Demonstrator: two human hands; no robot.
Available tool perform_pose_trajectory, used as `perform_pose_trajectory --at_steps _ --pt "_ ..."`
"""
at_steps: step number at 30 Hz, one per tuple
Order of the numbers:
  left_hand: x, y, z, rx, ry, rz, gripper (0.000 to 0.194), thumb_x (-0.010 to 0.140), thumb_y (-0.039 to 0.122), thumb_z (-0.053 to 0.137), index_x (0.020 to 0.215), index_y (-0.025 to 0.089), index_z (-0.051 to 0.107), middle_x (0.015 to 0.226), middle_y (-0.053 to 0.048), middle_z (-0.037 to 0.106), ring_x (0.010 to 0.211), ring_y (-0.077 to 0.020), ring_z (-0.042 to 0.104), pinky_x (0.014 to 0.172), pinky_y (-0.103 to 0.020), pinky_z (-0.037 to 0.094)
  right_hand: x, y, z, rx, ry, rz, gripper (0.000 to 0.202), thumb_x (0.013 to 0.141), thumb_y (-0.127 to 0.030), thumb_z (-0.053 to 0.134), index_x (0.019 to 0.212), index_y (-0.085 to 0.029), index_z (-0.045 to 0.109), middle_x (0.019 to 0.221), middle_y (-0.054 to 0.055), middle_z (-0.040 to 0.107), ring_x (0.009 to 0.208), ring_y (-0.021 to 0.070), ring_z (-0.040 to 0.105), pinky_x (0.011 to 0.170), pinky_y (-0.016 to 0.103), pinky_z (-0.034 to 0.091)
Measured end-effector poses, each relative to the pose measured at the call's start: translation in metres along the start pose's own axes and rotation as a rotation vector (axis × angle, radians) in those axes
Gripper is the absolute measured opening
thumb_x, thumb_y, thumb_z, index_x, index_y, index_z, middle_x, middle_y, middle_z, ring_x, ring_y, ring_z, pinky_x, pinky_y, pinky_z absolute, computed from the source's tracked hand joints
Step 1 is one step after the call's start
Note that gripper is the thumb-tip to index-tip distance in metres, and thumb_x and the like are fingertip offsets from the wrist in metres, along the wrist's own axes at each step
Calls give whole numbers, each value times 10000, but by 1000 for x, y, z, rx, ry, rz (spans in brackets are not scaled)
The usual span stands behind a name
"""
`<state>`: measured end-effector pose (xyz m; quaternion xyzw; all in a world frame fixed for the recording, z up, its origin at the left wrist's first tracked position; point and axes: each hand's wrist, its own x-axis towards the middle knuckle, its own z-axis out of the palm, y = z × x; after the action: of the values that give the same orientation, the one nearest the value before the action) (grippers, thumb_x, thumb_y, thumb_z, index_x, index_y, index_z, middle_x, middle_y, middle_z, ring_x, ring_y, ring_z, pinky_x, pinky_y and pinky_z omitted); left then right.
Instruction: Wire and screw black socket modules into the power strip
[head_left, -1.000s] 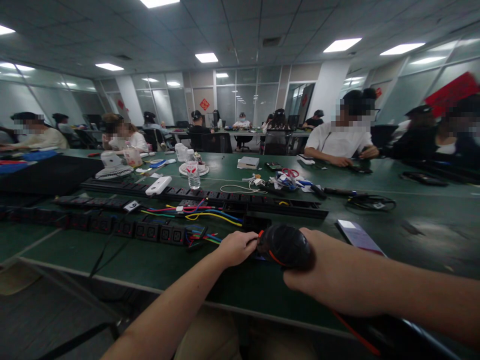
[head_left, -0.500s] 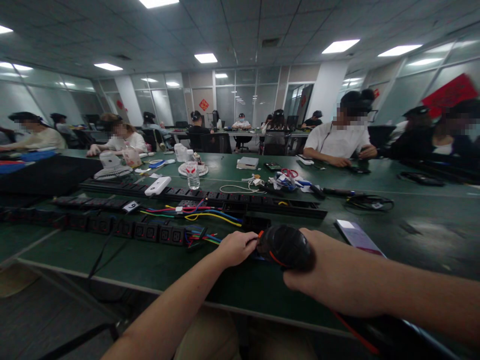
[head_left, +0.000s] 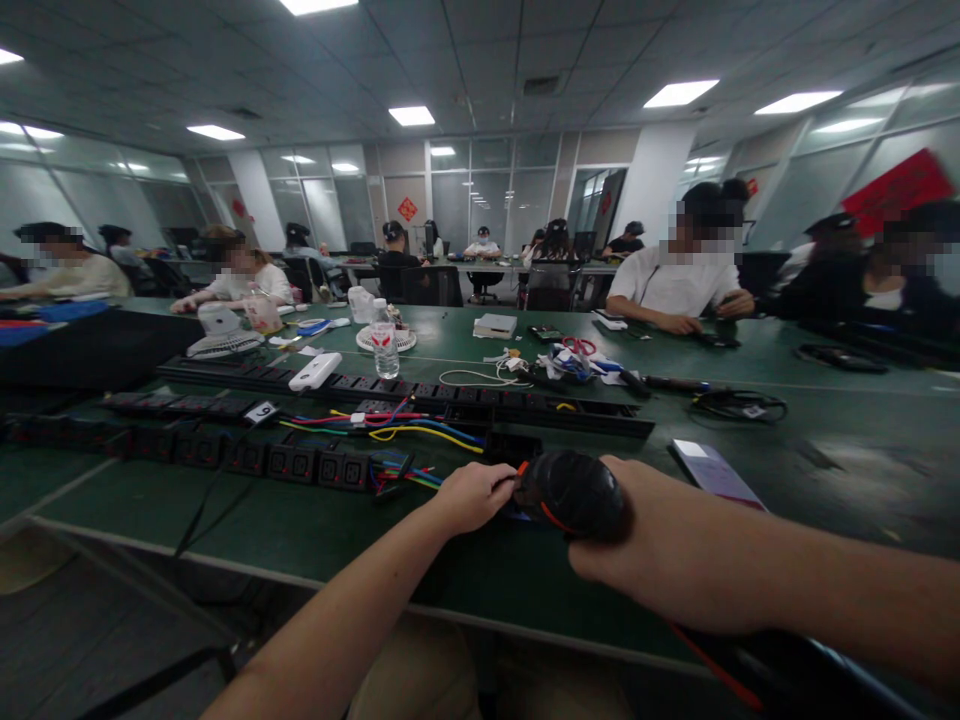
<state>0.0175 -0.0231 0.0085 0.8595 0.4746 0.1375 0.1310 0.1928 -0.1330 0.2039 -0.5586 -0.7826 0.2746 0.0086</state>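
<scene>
Beside the left fingers [head_left: 489,473], whose hold could not be told, a power tool [head_left: 571,492] was gripped by the right fingers [head_left: 590,562]; steady alignment seemed needed.

Dim overall; ceiling panels [head_left: 412,116] glaring white; sheen on tabletop [head_left: 862,470]; edges stretched.

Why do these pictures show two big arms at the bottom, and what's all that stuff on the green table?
A camera worn on a person's head looks forward and down, so you see that person's own arms. The right hand grips a black-and-orange tool, which looks like a power drill. The left hand is just by its front end; whatever it may hold is hidden. On the green table lie long black socket strips and coloured wires, and a water bottle stands farther back. Other people sit beyond.
</scene>
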Motion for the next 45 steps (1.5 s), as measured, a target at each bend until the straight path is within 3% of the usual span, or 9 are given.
perform_pose_trajectory --at_steps 12,17,22,32,37,45 --pt "-1 3 -4 -32 4 -12 339 1000 361 412 1210 248 653 1103 -64 733 964 -227 689 782 -272 497 -1 1 2 -9 24 -3 201 710 -101 614 892 -161 676 895 70 730 818 226 680 712 302 494" --pt "-3 5 -8 -48 6 -26 324 994 348 418 1196 256 654 1092 -46 733 981 -215 684 806 -269 487 -3 2 2 -82 22 21 241 753 -128 585 972 -151 684 887 72 745 784 241 698 666 323 512" --pt "-3 6 -9 -62 17 -27 314 983 345 434 1208 283 644 1093 -28 736 1000 -217 683 825 -279 494 -5 3 1 -79 16 15 263 765 -134 578 1005 -143 687 941 91 755 842 269 705 718 350 532" --pt "-3 7 -9 -33 2 -47 342 991 349 408 1224 252 640 1093 -77 733 1006 -256 691 847 -334 523 -2 -6 0 -99 6 11 249 752 -139 585 974 -172 693 935 83 752 843 254 702 712 329 519" --pt "-5 7 -11 -35 -11 -35 341 977 358 449 1261 268 615 1115 -61 729 1019 -264 689 865 -359 538 2 -11 6 -216 -3 -26 141 726 -147 572 806 -172 685 807 79 730 738 240 684 622 315 475" --pt "-1 3 -2 29 -3 -66 368 998 356 372 1234 226 622 1080 -118 721 994 -296 691 865 -422 548 6 -15 0 -122 6 -28 88 704 -112 616 738 -168 675 779 62 703 743 209 665 657 276 476"
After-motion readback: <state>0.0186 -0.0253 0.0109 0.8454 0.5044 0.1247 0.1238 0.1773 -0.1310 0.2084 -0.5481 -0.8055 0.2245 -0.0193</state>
